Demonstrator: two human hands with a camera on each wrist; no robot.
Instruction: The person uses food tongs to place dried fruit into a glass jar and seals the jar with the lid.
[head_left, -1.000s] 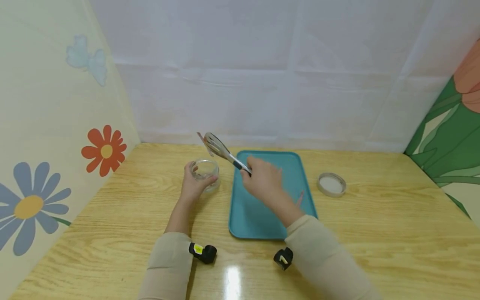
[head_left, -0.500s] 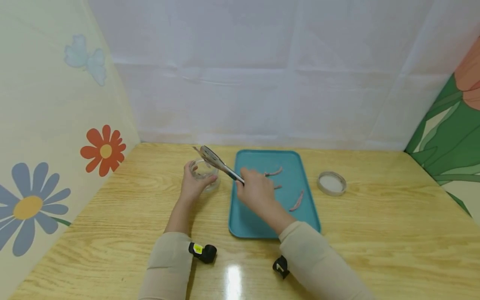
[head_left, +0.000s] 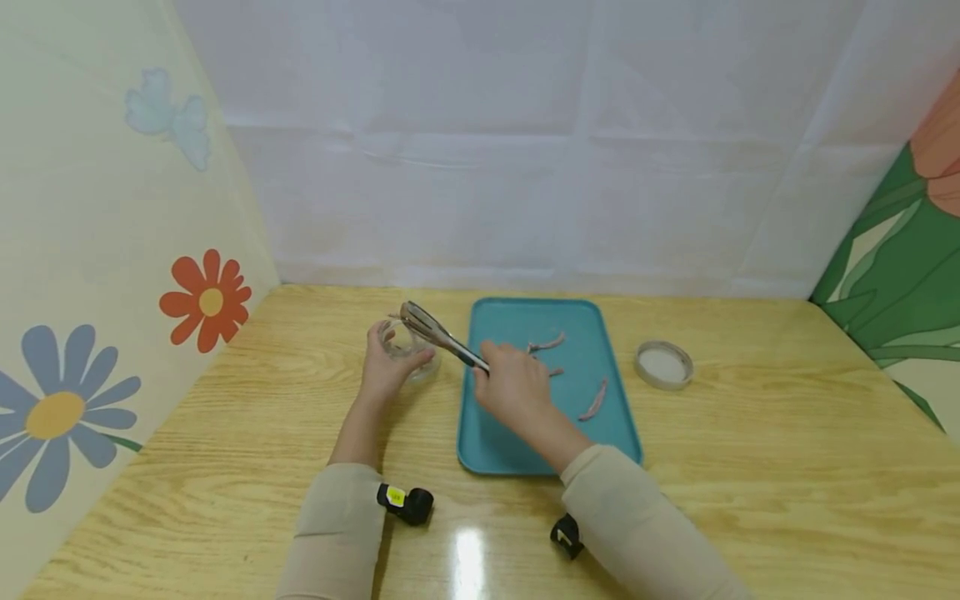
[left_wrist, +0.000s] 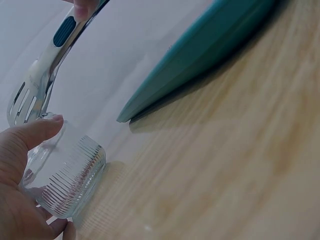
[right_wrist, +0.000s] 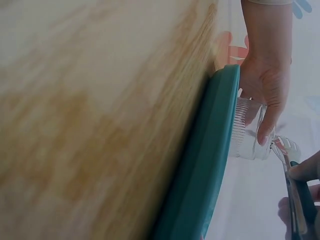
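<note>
My left hand (head_left: pixel 385 371) grips a ribbed glass jar (left_wrist: pixel 75 172), thumb at its rim and fingers round the far side, left of the tray. Reddish bits show through the jar's ribbed wall in the left wrist view. Metal tongs (head_left: pixel 442 335) with slotted heads and dark grip inserts are held in my right hand (head_left: pixel 517 387). Their heads are right at the jar's mouth, and the end of a thin reddish-brown strip (head_left: pixel 393 316) pokes out beside them. Several pinkish meat-like strips (head_left: pixel 595 402) lie on the teal tray (head_left: pixel 487 450), partly hidden by my right hand.
Right of the tray sits a round lid (head_left: pixel 663 367) with a pale inside. The wooden table (head_left: pixel 757 467) meets a white cloth backdrop (head_left: pixel 525 167) behind, with painted flower panels at both sides. A small black camera (head_left: pixel 408 504) is strapped at my left sleeve.
The tongs have come down and slightly left from above the jar to its mouth, with the strip lowered between them. My left hand and the jar have stayed in place.
</note>
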